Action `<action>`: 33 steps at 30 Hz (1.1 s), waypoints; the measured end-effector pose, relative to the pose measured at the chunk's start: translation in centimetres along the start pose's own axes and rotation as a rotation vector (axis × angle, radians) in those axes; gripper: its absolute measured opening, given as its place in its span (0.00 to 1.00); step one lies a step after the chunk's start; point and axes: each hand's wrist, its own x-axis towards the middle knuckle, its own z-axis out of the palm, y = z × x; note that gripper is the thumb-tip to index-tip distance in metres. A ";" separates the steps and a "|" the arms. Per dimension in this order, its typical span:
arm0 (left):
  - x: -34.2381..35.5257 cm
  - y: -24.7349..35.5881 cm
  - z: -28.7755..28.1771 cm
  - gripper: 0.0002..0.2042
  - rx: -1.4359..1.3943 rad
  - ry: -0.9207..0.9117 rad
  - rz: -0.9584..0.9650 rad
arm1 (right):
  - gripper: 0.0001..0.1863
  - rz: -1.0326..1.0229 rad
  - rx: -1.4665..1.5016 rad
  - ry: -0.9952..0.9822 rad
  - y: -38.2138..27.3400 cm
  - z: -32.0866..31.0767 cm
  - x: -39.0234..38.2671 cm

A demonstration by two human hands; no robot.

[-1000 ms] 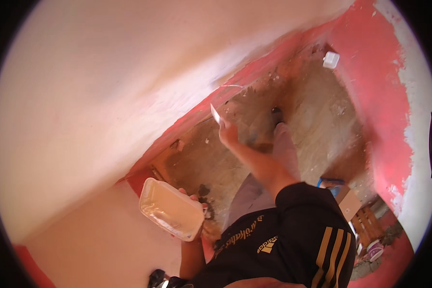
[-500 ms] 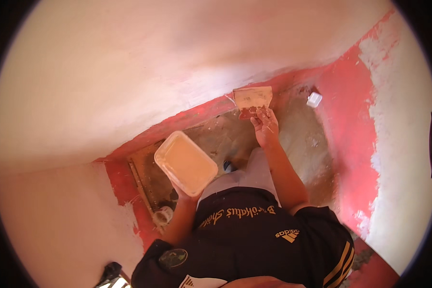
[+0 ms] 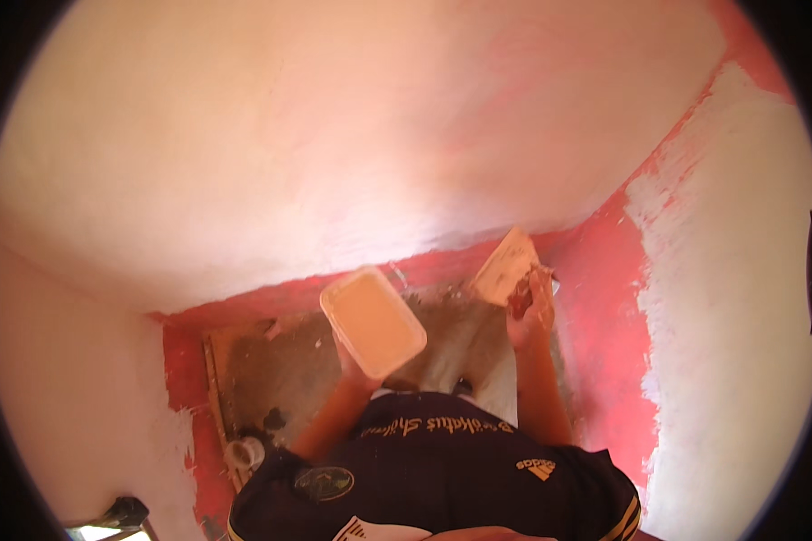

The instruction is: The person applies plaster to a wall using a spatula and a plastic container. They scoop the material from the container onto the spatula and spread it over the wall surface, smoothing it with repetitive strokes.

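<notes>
nearest the camera is the black shirt (image 3: pixel 424 478) of the person, with gold printing across the front, a round emblem toward its left part and gold stripes at the right sleeve. both bare forearms reach out from it over the floor. the left hand (image 3: pixel 355 366) is under a rectangular tub (image 3: pixel 373 323) with rounded corners and a pale rim, bearing it from below near its lower left edge; its fingers are mostly hidden, so i cannot tell whether they are spread or pressed together. the tub is held in the air, set slantwise, its peach-toned inside turned to the camera. to the right and apart from it, the right hand (image 3: pixel 537 311) has its fingers (image 3: pixel 539 281) closed on the dark, reddish edge of a flat, wide blade (image 3: pixel 507 269), pinching it there, while the pale face of the blade slants up and to the left. below, the dark tip of a shoe (image 3: pixel 463 386) shows just past the shirt, on the brown, stained floor (image 3: pixel 334 361). a whitish cup-like container (image 3: pixel 244 453) is at the left, beside a thin strip (image 3: pixel 213 388) along the wall's foot. beyond, a red band (image 3: pixel 182 356) runs low around the pale wall (image 3: pixel 334 135), and a ragged edge of red borders the whitish right wall (image 3: pixel 731 270)
</notes>
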 end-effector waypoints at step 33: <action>-7.5 -46.6 15.9 0.36 -0.395 -0.256 -0.019 | 0.26 -0.378 -1.624 -0.603 -28.4 -16.2 -4.1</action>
